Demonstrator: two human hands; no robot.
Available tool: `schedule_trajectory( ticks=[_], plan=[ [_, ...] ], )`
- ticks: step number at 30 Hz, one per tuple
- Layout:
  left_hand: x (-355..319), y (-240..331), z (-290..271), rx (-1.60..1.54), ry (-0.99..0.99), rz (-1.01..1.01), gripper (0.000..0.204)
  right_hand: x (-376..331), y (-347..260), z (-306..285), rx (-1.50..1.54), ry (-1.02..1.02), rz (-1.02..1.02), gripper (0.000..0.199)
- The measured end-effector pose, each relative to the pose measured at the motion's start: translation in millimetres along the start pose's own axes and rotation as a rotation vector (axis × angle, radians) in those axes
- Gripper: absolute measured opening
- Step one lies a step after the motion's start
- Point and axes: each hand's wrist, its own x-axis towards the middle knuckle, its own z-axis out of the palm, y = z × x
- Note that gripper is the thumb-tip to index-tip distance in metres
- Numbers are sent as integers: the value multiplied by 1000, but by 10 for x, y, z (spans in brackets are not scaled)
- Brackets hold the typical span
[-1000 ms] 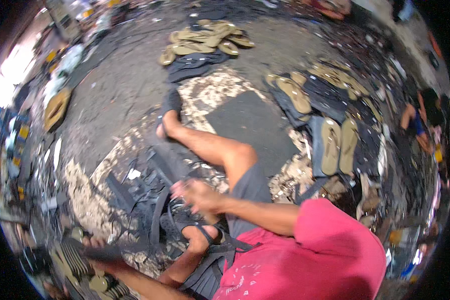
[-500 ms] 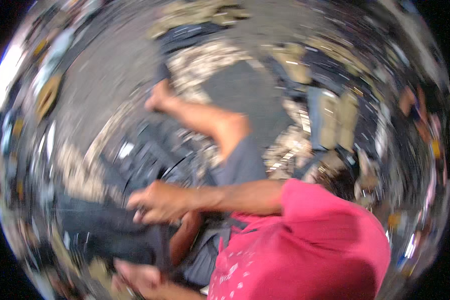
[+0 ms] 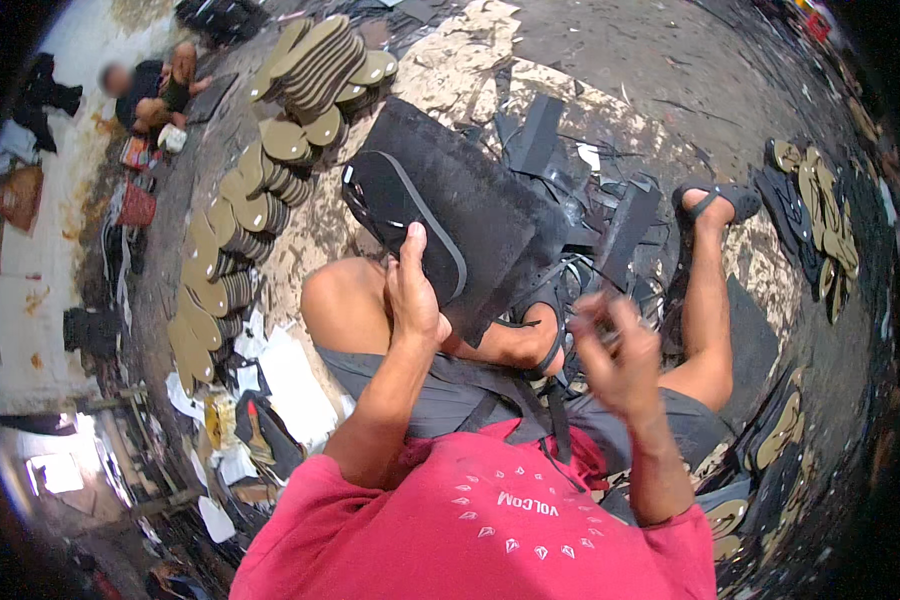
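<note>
Left hand (image 3: 413, 290) on one black rubber sheet (image 3: 460, 215), right hand (image 3: 618, 345) beside.

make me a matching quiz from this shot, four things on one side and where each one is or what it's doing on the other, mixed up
Things:
1. left hand
2. right hand
3. rows of tan soles
4. sandalled foot

Places or states:
a. stacked on the floor to the person's left
b. stretched out ahead on the right, among black strips
c. gripping the black sheet by its near edge
d. raised and blurred, apart from the sheet

Pairs: 1-c, 2-d, 3-a, 4-b
</note>
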Motion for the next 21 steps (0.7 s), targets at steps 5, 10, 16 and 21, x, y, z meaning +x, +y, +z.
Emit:
schedule_trajectory(
  ticks=[5,10,16,21],
  plan=[
    [153,60,-207,-87,15,44,56,-388,406,264,-143,-127,-136,33],
    [112,43,-270,-44,70,-7,66,-239,514,287,-284,-173,-175,34],
    [16,16,-166,200,161,443,78,87,352,666,-281,-179,-76,36],
    [-83,3,-324,447,168,399,75,267,334,876,-303,-288,-167,34]
  ],
)
